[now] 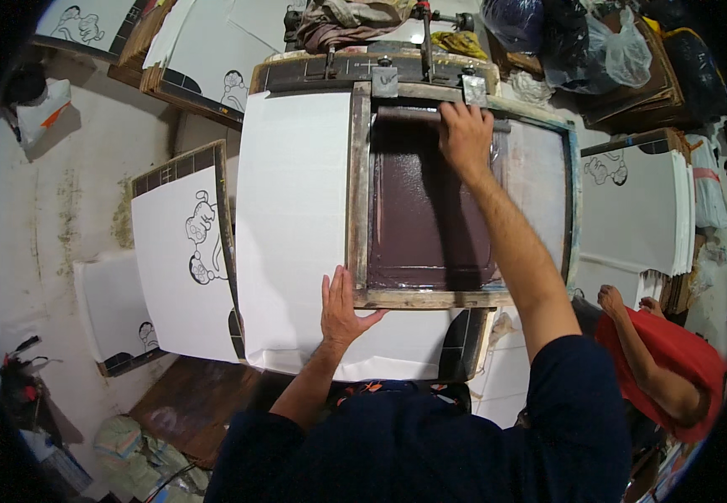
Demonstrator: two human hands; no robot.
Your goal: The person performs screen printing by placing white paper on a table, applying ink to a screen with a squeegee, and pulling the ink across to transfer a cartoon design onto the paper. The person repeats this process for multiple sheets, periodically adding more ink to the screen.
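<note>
L hand (pixel 346 318) open, at scrn frame (pixel 443 298) near-L crnr | R hand (pixel 467 136) gripping squeegee (pixel 409 114), far end

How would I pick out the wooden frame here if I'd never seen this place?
Find the big white sheet in the middle of the view; the wooden frame lies over its right part. The left hand is at the frame's lower-left corner. Unlike the sheets with line drawings around it, the frame surrounds a dark purplish-brown panel.
</note>
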